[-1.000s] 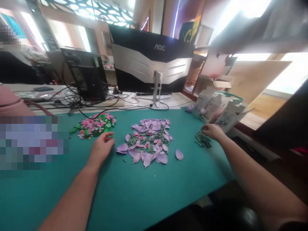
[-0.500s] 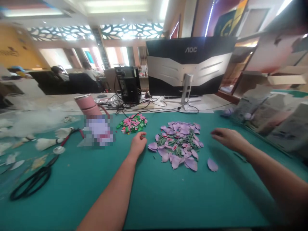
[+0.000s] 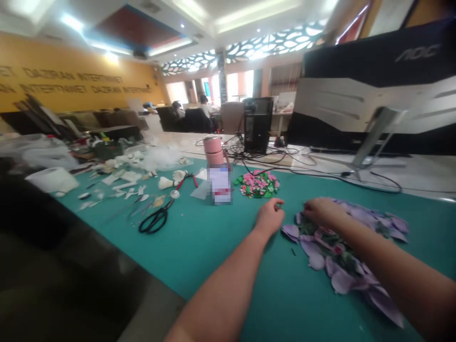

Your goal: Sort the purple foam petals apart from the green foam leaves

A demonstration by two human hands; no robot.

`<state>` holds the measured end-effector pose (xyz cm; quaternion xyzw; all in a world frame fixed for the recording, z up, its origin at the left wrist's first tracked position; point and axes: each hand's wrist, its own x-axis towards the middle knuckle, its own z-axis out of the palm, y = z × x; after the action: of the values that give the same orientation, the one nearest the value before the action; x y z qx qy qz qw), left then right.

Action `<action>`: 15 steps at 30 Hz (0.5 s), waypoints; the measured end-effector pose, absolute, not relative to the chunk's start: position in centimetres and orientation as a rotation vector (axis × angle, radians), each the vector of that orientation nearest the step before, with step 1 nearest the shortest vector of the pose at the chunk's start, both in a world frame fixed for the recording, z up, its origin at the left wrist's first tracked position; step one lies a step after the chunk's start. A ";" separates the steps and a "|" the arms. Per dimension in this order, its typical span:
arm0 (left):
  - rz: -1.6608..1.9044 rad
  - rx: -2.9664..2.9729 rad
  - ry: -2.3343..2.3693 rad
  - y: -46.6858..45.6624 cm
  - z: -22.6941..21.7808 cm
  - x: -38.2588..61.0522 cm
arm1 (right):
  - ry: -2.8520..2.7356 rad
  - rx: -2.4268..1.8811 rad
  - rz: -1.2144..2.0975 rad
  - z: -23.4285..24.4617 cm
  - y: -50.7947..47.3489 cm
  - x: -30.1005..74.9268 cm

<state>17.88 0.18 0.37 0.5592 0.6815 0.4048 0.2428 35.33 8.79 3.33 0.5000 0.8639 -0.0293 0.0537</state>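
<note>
My left hand (image 3: pixel 270 217) rests on the green mat, its fingers loosely bent and slightly apart, with nothing visible in them. Just behind it lies a small heap of pink and green flower pieces (image 3: pixel 259 183). Above the left part of a wide pile of purple petals (image 3: pixel 341 275) is my right hand (image 3: pixel 322 211). Its fingers are pressed together, and whatever they may hold is hidden. My right forearm covers part of the pile, where green stems and small red-pink pieces show among the petals.
Black-handled scissors (image 3: pixel 154 220), red-handled pliers (image 3: pixel 185 179) and white shuttlecocks (image 3: pixel 166 182) lie to the left. A pink tumbler (image 3: pixel 213 149) stands behind a blurred-out card (image 3: pixel 221 185). Farther back are a monitor (image 3: pixel 331 102), a black computer case (image 3: pixel 257 124) and loose cables.
My view has swung left, bringing in the mat's left edge and yellow wall. My right hand has moved from right of the purple pile to over its left side. My left hand stays near the heaps.
</note>
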 end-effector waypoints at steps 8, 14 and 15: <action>0.927 1.708 1.890 -0.9 -0.2 18.5 | 2.569 1.619 -0.055 1.9 9.7 34.3; 1.349 1.614 2.006 -1.6 3.3 15.7 | 2.487 1.669 -0.108 2.1 9.3 33.9; 1.532 1.517 2.049 -1.7 4.3 14.3 | 2.491 1.680 -0.132 2.2 9.3 34.0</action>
<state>14.31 -1.74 4.25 0.5082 0.6865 0.5134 0.0834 34.02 9.27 2.21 0.5574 0.8264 -0.0437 0.0670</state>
